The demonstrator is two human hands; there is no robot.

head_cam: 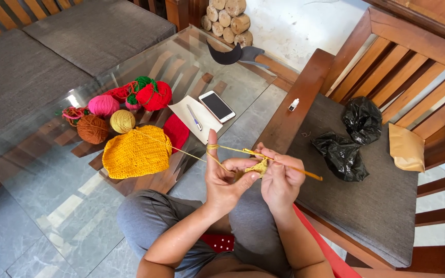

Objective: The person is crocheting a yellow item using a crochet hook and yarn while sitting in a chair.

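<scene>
Yellow yarn loops both hands, pinching seemingly knobbly crochet.

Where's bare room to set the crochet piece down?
Free: glass table left of the yellow knitted piece; chair cushion below the black bags. Crowded: around the yarn balls, paper and phone.

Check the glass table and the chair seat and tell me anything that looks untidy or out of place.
Little stands out. The yarn balls crowd one tangled cluster on the glass table, loose red strands trailing. Two crumpled black bags lie loose on the grey chair cushion. Nothing looks spilled or broken.
</scene>
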